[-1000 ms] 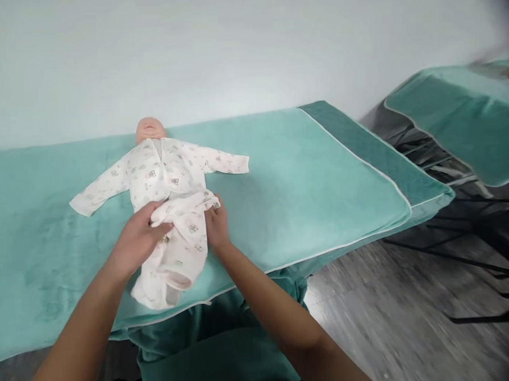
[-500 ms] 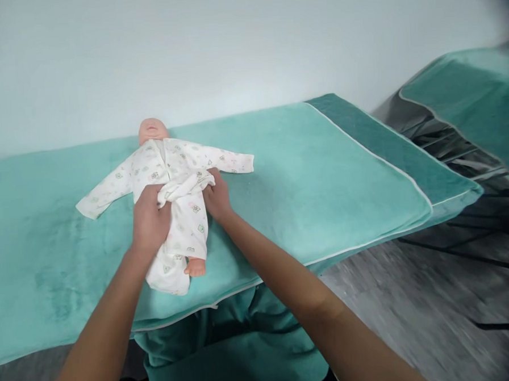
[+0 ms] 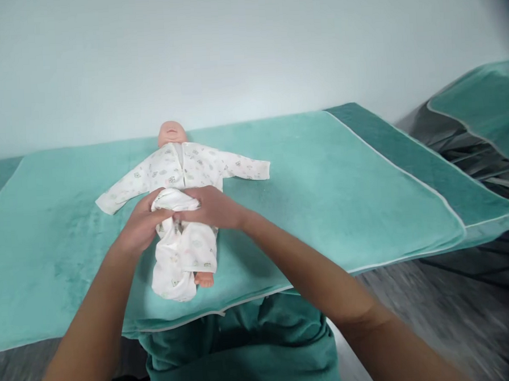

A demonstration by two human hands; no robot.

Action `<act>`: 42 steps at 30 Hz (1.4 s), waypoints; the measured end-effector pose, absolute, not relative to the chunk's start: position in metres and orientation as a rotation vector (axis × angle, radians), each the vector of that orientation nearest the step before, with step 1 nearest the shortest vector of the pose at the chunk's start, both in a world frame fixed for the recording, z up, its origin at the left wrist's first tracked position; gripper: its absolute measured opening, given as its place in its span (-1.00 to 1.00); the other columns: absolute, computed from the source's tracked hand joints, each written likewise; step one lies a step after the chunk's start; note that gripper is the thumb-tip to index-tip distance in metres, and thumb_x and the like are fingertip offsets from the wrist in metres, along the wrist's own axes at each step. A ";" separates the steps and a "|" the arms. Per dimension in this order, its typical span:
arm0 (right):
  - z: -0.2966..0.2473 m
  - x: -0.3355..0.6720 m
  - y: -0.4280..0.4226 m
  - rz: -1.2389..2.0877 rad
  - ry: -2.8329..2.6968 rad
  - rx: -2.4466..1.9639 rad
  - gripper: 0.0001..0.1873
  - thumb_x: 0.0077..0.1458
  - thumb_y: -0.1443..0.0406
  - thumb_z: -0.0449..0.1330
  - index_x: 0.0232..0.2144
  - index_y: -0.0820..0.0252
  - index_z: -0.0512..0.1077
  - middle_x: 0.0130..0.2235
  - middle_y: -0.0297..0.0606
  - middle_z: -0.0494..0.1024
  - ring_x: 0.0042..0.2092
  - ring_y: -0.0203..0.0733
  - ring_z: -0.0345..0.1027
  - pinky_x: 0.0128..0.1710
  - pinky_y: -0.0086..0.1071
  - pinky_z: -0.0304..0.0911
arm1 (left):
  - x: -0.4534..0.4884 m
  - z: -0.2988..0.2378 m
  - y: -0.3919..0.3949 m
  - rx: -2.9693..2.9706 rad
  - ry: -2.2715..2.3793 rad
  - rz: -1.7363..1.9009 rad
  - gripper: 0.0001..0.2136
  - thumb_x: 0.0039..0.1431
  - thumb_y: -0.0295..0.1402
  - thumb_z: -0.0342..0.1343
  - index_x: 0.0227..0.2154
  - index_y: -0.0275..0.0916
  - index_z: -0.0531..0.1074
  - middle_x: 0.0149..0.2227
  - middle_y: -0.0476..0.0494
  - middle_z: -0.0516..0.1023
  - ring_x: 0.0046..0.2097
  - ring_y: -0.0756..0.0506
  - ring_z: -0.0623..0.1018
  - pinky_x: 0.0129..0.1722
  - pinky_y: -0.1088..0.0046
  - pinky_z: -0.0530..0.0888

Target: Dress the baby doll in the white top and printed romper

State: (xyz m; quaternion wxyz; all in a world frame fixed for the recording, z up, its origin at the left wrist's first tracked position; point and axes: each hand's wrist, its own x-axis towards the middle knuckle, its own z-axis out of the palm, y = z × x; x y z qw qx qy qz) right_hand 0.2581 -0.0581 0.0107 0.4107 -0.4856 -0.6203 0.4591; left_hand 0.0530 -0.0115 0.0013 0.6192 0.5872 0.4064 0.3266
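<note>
A baby doll (image 3: 172, 132) lies on its back, its head toward the wall, dressed in a white patterned top (image 3: 197, 165) with both sleeves spread outward. White patterned pants (image 3: 200, 244) cover its legs, and one bare foot (image 3: 204, 279) shows below a leg opening. The other leg end is covered by bunched cloth. My left hand (image 3: 143, 222) grips the pants' gathered upper part from the left. From the right, my right hand (image 3: 208, 207) pinches the same bunched cloth, its fingers close to those of my left hand at the doll's middle.
The doll rests on a bed with a teal cover (image 3: 323, 192), which has white piping along its edge. A white wall (image 3: 247, 54) stands behind. Teal fabric (image 3: 241, 350) hangs at the near edge. Another teal-covered piece of furniture (image 3: 488, 98) with a metal frame is at right.
My hands have come closer together over the doll's middle, the right one moving inward from the waistband's side. The pants' upper part is now bunched between them. The view has shifted slightly.
</note>
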 end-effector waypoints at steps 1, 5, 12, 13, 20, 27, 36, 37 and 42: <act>0.010 0.261 -0.054 1.165 -1.568 -1.187 -0.88 0.02 0.26 0.31 -0.39 0.18 0.47 -0.35 -0.41 0.50 -0.21 -0.22 0.35 -0.19 -0.40 0.17 | 0.049 0.002 -0.010 1.374 0.917 0.693 -0.70 -0.09 -0.22 0.38 -0.29 -0.24 0.55 -0.45 -0.06 0.52 -0.42 -0.07 0.47 -0.44 0.47 0.37; 0.002 0.280 -0.043 1.402 -1.445 -1.032 -0.86 -0.01 0.25 0.29 -0.42 0.20 0.44 -0.41 -0.41 0.46 -0.33 -0.27 0.34 -0.34 -0.44 0.19 | 0.039 0.005 -0.012 1.453 0.879 0.466 -0.56 -0.16 -0.16 0.46 -0.19 -0.23 0.60 -0.27 -0.17 0.65 -0.23 -0.24 0.59 -0.30 0.38 0.48; 0.005 0.266 -0.035 1.628 -1.539 -0.893 -0.68 -0.07 0.17 0.39 -0.28 0.20 0.48 -0.41 -0.39 0.55 -0.39 -0.28 0.37 -0.34 -0.41 0.30 | 0.061 -0.013 -0.017 1.257 0.845 0.884 -0.66 0.03 -0.14 0.38 -0.20 -0.21 0.51 -0.34 -0.05 0.61 -0.32 -0.09 0.56 -0.31 0.45 0.47; 0.005 0.262 -0.036 1.613 -1.603 -0.952 -0.67 -0.08 0.15 0.41 -0.29 0.21 0.49 -0.42 -0.39 0.54 -0.42 -0.29 0.35 -0.37 -0.41 0.28 | 0.064 -0.017 -0.016 1.235 0.851 0.956 -0.69 0.03 -0.16 0.38 -0.26 -0.20 0.49 -0.37 0.00 0.57 -0.36 -0.04 0.53 -0.34 0.49 0.44; -0.002 0.252 -0.040 1.572 -1.214 -1.060 -0.60 -0.08 0.08 0.45 -0.27 0.23 0.57 -0.33 -0.30 0.61 -0.28 -0.19 0.48 -0.26 -0.38 0.35 | 0.068 -0.031 -0.019 1.224 0.905 0.993 -0.61 0.10 0.01 0.30 -0.24 -0.25 0.52 -0.35 -0.06 0.59 -0.34 -0.07 0.54 -0.34 0.47 0.44; 0.000 0.260 -0.034 1.603 -1.372 -1.057 -0.58 -0.05 0.10 0.46 -0.17 0.18 0.56 -0.19 -0.26 0.64 -0.15 -0.13 0.51 -0.18 -0.33 0.40 | 0.043 -0.022 -0.021 1.364 0.855 0.632 -0.55 -0.11 -0.07 0.45 -0.20 -0.25 0.61 -0.27 -0.17 0.66 -0.18 -0.25 0.61 -0.25 0.34 0.52; 0.012 0.265 -0.034 1.839 -1.834 -1.090 -0.35 -0.17 0.24 0.52 0.03 0.10 0.53 -0.04 -0.26 0.65 -0.01 -0.03 0.52 -0.02 -0.21 0.43 | 0.052 -0.035 -0.025 1.178 0.918 1.039 -0.59 0.01 -0.05 0.37 -0.21 -0.25 0.50 -0.29 -0.07 0.60 -0.28 -0.09 0.54 -0.27 0.45 0.45; 0.009 0.263 -0.034 1.815 -1.783 -1.130 -0.39 -0.16 0.23 0.52 0.01 0.12 0.54 -0.06 -0.26 0.65 -0.02 -0.03 0.53 -0.02 -0.22 0.42 | 0.053 -0.037 -0.025 1.166 0.936 1.062 -0.59 0.03 -0.04 0.35 -0.21 -0.25 0.50 -0.30 -0.06 0.59 -0.29 -0.08 0.54 -0.27 0.45 0.44; -0.007 0.259 -0.037 1.749 -1.297 -1.018 -0.53 -0.07 0.22 0.44 -0.07 0.21 0.55 -0.17 -0.22 0.66 -0.12 -0.07 0.54 -0.11 -0.26 0.41 | 0.046 -0.027 -0.034 1.332 0.882 0.877 -0.53 0.05 -0.01 0.32 -0.10 -0.25 0.57 -0.19 -0.15 0.64 -0.14 -0.21 0.58 -0.16 0.36 0.47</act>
